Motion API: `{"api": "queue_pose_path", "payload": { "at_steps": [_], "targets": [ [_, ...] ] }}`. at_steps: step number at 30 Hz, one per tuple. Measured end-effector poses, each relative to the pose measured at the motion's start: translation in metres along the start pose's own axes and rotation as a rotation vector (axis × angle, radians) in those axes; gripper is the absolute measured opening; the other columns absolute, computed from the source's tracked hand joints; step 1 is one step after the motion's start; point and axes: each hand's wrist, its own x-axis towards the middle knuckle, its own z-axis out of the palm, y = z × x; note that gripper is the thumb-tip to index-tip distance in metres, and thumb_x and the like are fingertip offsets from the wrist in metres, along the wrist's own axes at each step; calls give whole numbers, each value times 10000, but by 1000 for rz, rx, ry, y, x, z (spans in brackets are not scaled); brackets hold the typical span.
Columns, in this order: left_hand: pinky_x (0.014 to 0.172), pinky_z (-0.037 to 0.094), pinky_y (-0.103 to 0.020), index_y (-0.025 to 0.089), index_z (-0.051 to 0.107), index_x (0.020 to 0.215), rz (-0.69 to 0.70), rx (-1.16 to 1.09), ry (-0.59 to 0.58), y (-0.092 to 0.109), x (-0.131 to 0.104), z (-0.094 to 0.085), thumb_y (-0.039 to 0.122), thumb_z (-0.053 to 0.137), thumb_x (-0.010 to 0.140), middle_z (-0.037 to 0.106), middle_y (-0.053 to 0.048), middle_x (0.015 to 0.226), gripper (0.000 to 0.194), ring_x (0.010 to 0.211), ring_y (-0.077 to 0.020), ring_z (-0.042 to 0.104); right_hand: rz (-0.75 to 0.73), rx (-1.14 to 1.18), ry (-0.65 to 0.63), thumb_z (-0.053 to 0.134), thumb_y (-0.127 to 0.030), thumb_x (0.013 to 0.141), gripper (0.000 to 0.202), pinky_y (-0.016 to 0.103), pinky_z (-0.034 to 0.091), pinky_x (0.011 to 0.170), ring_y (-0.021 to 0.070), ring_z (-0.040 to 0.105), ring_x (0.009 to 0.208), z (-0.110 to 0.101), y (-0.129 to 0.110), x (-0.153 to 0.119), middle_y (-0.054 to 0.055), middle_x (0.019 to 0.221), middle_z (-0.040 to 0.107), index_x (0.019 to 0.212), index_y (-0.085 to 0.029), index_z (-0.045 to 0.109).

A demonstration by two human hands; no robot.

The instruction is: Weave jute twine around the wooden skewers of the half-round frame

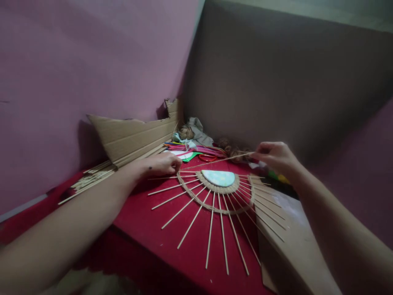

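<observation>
A half-round fan of thin wooden sticks [193, 223] lies on the red cloth, spread out from a pale blue half-disc [218, 178]. Jute twine [201, 202] is woven through the sticks close around the half-disc and again in a wider arc. My left hand [167, 164] is closed at the fan's left end, by the topmost sticks, where the twine starts. From there a loose length of twine [219, 160] runs taut up to my right hand [273, 155], which pinches it above the fan's right side. The left fingertips are partly hidden.
Torn cardboard [138, 137] leans against the pink wall, with a bundle of spare sticks [92, 178] beside it. Behind the fan are a twine ball [186, 132], red scissors [208, 157] and coloured strips. A brown board [285, 229] lies at the right, under the fan's edge.
</observation>
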Motion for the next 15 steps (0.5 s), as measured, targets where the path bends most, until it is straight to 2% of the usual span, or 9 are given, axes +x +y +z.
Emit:
{"api": "queue_pose_path", "payload": {
  "at_steps": [2, 4, 9, 15],
  "targets": [
    [591, 322, -227, 174, 587, 647, 4, 8, -8, -5, 2, 2, 147, 501, 681, 533, 23, 612, 96, 611, -121, 466, 7, -188, 129, 718, -317, 675, 177, 251, 274, 435, 98, 375, 434, -14, 12, 4, -36, 446, 458, 591, -203, 613],
    [592, 321, -232, 174, 582, 646, 11, 14, -12, -9, 4, 3, 170, 501, 687, 536, 19, 615, 91, 613, -124, 470, 3, -268, 227, 711, -260, 688, 163, 258, 293, 474, 104, 383, 470, -25, 20, 8, -32, 464, 464, 580, -204, 603],
    [600, 323, -233, 179, 562, 631, 35, 4, -17, -12, 5, 3, 169, 485, 667, 530, 20, 609, 85, 615, -123, 468, 99, -146, 358, 670, -194, 733, 71, 252, 326, 511, 91, 418, 488, -41, 23, 17, -16, 493, 512, 671, -161, 658],
    [577, 319, -223, 174, 564, 628, 9, -17, -7, -9, 4, 3, 188, 481, 665, 505, 21, 589, 92, 598, -120, 450, 158, 14, 469, 567, -155, 850, 120, 215, 452, 548, 68, 527, 494, -55, 21, 36, 9, 620, 562, 876, -76, 653]
  ]
}}
